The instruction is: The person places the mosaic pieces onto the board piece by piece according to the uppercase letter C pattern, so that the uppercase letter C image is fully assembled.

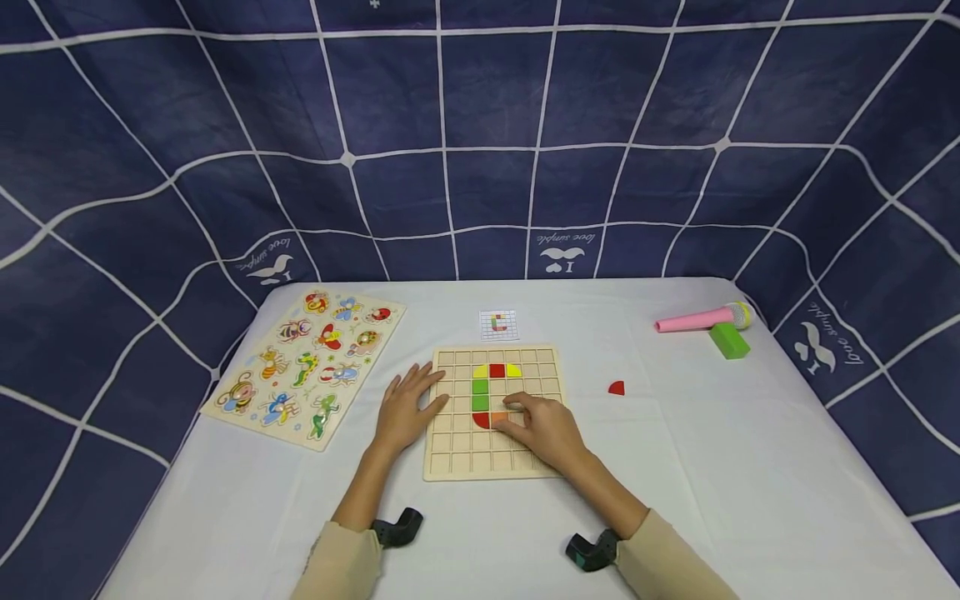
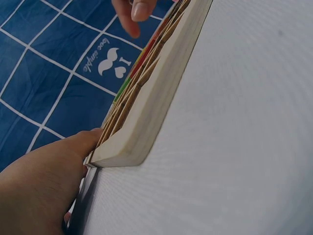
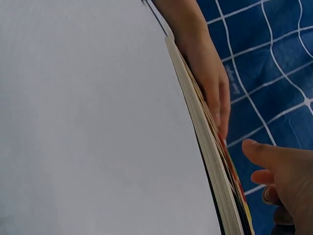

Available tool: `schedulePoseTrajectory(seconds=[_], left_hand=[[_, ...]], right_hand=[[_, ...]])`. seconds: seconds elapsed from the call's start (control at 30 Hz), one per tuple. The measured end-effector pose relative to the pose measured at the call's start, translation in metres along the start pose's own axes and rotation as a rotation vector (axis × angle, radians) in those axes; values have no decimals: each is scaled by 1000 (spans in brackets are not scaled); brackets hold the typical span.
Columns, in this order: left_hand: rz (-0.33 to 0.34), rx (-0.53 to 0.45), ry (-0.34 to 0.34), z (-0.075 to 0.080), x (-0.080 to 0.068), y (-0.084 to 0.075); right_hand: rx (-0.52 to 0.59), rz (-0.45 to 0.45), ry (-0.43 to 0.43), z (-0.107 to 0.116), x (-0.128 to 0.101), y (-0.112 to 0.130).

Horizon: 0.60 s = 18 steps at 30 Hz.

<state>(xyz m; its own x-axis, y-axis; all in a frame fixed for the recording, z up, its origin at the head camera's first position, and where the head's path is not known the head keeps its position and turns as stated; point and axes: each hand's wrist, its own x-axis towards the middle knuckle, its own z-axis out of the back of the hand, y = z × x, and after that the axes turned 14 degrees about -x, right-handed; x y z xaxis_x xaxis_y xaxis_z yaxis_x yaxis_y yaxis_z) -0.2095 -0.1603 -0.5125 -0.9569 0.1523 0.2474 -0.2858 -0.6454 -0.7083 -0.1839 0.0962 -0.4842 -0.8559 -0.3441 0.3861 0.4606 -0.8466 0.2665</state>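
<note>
A wooden grid board lies on the white table. My left hand rests at its left edge with fingers spread, the thumb reaching onto the rim. Over the board's right side hovers my right hand, thumb and forefinger apart with nothing showing between them. Under the thumb tip sits an orange piece, partly covered. Beside it is a red quarter-round piece, with two green squares in the column above. A red square lies in the upper row between two yellow rounded pieces.
A loose red quarter-round piece lies right of the board. Behind the board is a small pattern card. An insect puzzle board lies at left. A pink toy microphone and a green block sit at the back right.
</note>
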Motion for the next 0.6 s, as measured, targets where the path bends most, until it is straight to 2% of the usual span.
schedulePoseTrajectory(seconds=[0.1,0.23,0.43,0.6], left_hand=[[-1,-1,0,0,0,0],[7,-6,5,0,0,-1],[14,-5,8,1,0,-1],[16,-1,7,1,-1,-1]], right_hand=[[5,-42,-1,7,-2,-15],[-4,-109,-23,17,-6,-46],[-72,-196,-72,35,-14,-98],[-102,-261,-66,45,-24,-131]])
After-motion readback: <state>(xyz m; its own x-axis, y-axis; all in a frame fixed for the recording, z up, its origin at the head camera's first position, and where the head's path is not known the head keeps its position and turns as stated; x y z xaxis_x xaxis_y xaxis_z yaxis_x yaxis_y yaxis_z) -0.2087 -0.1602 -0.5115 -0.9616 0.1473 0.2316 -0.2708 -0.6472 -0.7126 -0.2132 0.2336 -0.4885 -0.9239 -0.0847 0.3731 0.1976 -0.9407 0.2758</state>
